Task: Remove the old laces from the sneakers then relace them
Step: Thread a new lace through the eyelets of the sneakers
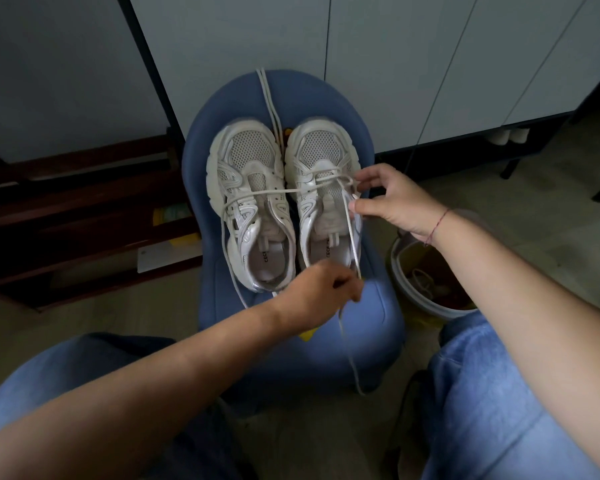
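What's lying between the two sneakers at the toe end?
Head view: a loose white lace, doubled, runs through the gap between the sneakers, across the blue seat.

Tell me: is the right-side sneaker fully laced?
Partly: lace crosses only toe-end eyelets of the sneaker; left hand and right hand pinch it.

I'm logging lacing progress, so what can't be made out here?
Head view:
- Left hand: motion blur hides whether it pinches the lace.
- Right sneaker: its outer eyelets are covered by the right hand.
- Insole lettering: too small to read.
- Bin: contents dark, partly covered by the right forearm.
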Demonstrator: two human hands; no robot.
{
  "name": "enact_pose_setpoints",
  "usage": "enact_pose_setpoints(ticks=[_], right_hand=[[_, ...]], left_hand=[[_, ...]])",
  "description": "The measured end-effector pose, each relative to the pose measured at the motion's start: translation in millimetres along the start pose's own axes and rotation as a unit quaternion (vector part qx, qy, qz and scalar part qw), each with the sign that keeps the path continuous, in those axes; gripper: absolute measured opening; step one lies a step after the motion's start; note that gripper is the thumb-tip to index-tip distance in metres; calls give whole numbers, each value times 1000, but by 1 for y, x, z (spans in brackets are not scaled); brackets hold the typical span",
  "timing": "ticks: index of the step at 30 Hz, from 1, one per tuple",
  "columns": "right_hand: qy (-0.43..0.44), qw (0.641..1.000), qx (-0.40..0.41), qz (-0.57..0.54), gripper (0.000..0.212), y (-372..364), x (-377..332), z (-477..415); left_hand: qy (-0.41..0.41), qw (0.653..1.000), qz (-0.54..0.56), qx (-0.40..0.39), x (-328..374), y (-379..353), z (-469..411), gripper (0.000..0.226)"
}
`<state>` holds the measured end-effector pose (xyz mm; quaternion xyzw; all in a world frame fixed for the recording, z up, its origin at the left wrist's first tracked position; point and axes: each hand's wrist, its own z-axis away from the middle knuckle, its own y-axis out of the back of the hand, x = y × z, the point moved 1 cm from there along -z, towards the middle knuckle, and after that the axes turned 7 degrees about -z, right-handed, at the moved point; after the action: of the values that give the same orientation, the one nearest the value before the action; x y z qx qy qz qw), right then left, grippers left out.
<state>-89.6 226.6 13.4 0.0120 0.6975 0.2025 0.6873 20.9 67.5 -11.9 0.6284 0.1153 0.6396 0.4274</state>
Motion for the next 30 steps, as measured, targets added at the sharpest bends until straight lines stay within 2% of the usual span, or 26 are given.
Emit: enact_pose_setpoints(ticks=[5, 7, 8, 9, 10, 11, 12, 14, 16, 17, 20, 22, 25, 30], right_hand=[[-5, 1000, -16, -19, 35, -1, -2, 1], [3, 1000, -14, -16, 32, -3, -4, 2], [3, 1000, -13, -16, 31, -4, -5, 3], [2, 1000, -12, -17, 31, -4, -6, 3], [3, 1000, -10, -18, 31, -5, -6, 3], [5, 1000, -10, -18, 31, -5, -6, 3], [7, 1000, -9, -17, 31, -5, -6, 3], [10, 1000, -9, -18, 30, -5, -6, 4], [6, 1000, -11, -21, 31, -5, -6, 4], [5, 1000, -12, -23, 31, -5, -6, 5], [6, 999, -12, -29, 32, -5, -4, 4], [5, 1000, -12, -25, 33, -4, -4, 3], [2, 1000, -15, -18, 36, -4, -4, 3], [2, 1000, -16, -23, 34, -4, -4, 3]], left_hand=[[21, 992, -11, -121, -13, 1, 15, 24], [63, 984, 116, -119, -16, 4, 15, 20], [94, 961, 235, -108, -15, 5, 14, 19], [123, 916, 367, -100, -12, 7, 12, 20], [145, 858, 484, -94, -8, 9, 10, 23], [156, 810, 559, -88, -5, 12, 7, 28], [162, 781, 598, -83, -3, 15, 4, 34], [179, 762, 618, -68, 0, 19, -1, 43], [201, 775, 599, -32, 2, 19, -2, 40], [197, 797, 572, -7, 2, 18, -3, 36], [127, 897, 423, 14, 5, 10, -1, 33], [79, 937, 339, -14, 4, 1, 1, 32], [57, 970, 232, -33, -5, -5, 2, 31], [21, 992, 113, -51, -10, -2, 4, 27]])
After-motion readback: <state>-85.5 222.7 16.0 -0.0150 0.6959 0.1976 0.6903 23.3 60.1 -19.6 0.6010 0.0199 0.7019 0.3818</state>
